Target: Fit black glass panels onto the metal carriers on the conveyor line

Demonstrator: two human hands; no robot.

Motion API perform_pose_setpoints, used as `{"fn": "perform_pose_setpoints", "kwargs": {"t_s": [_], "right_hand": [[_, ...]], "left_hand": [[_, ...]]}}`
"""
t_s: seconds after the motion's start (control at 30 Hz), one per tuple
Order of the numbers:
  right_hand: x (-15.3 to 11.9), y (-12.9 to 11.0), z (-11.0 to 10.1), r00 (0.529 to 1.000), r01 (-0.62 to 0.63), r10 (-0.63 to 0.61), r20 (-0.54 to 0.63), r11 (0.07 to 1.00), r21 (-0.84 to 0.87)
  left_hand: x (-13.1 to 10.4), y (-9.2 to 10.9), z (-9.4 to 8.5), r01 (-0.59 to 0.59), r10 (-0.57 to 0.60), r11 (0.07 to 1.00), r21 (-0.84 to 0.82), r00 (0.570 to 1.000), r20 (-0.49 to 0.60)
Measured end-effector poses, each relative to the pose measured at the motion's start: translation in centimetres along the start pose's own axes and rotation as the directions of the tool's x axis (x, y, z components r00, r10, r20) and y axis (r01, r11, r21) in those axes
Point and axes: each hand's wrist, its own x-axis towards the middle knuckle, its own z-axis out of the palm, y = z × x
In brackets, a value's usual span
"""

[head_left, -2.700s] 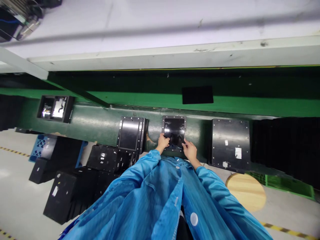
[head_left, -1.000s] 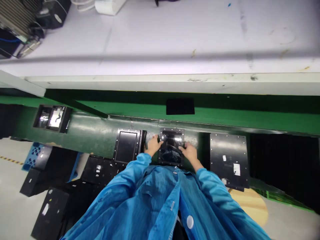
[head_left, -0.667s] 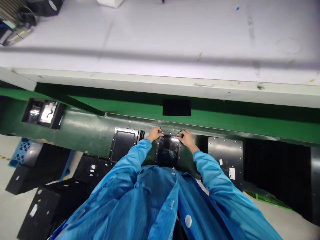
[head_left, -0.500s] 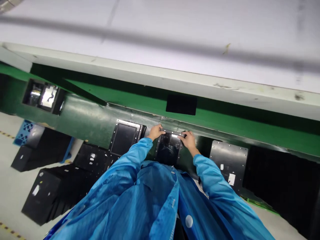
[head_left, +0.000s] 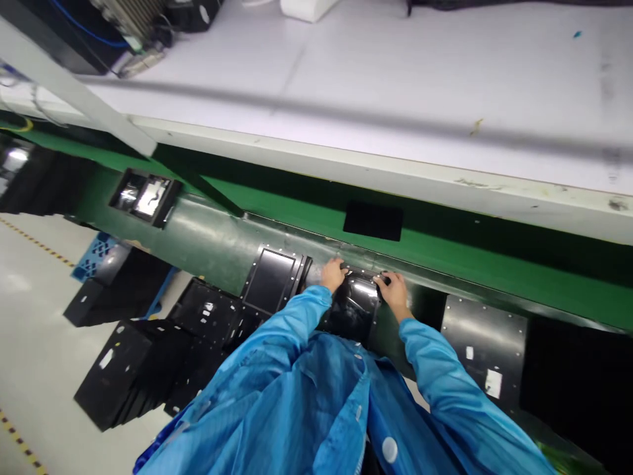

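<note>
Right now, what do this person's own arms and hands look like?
The left hand and right hand are ungloved. Long, creased, bright blue sleeves with a slight sheen end near the wrists, matching the blue coat.

Between the fingers point(head_left: 339, 268) sits a glossy black panel point(head_left: 357, 305), with a smooth, faintly shiny green shelf point(head_left: 210, 231) beneath them and a creased blue cloth jacket point(head_left: 321, 402) behind.
</note>
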Motion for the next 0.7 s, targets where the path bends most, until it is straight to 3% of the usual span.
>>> {"fn": "perform_pose_setpoints", "kwargs": {"t_s": [0.1, 0.17, 0.27, 0.37, 0.5, 0.57, 0.63, 0.7], "right_hand": [[-0.9, -0.4, -0.2, 0.996, -0.055, 0.053, -0.078, 0.998, -0.027], [-2.6, -0.5, -0.2, 0.985, -0.116, 0.112, -0.134, 0.993, -0.02], [-6.1, -0.9, 0.5, 0.984, -0.157, 0.161, -0.071, 0.986, 0.055], [-9.7, -2.6, 2.7, 0.983, -0.144, 0.116, 0.144, 0.968, 0.207], [-13.2, -6.2, 6.2, 0.902, -0.231, 0.079, 0.425, 0.919, 0.319], [-14.5, -7.9, 7.3, 0.845, -0.254, 0.053, 0.532, 0.915, 0.312], [-15.3, -9.3, 7.7, 0.806, -0.241, 0.003, 0.591, 0.915, 0.325], [-15.6, -10.5, 7.5, 0.817, -0.24, -0.017, 0.577, 0.899, 0.367]], "left_hand": [[-4.5, -2.2, -3.0, -0.042, 0.083, 0.983, 0.176, 0.969, -0.231], [-7.5, -5.4, -5.6, 0.127, -0.025, 0.955, 0.268, 0.934, -0.355], [-10.6, -10.4, -8.3, 0.381, -0.248, 0.862, 0.335, 0.893, -0.376], [-12.0, -12.7, -8.2, 0.365, -0.235, 0.827, 0.427, 0.915, -0.327], [-13.9, -11.2, -6.1, 0.337, -0.194, 0.81, 0.481, 0.926, -0.323], [-15.9, -9.8, -6.1, 0.279, -0.152, 0.836, 0.472, 0.945, -0.29], [-18.3, -8.6, -7.4, 0.211, -0.106, 0.89, 0.405, 0.958, -0.268], [-20.1, -7.8, -9.7, 0.158, -0.082, 0.95, 0.268, 0.958, -0.273]]}}
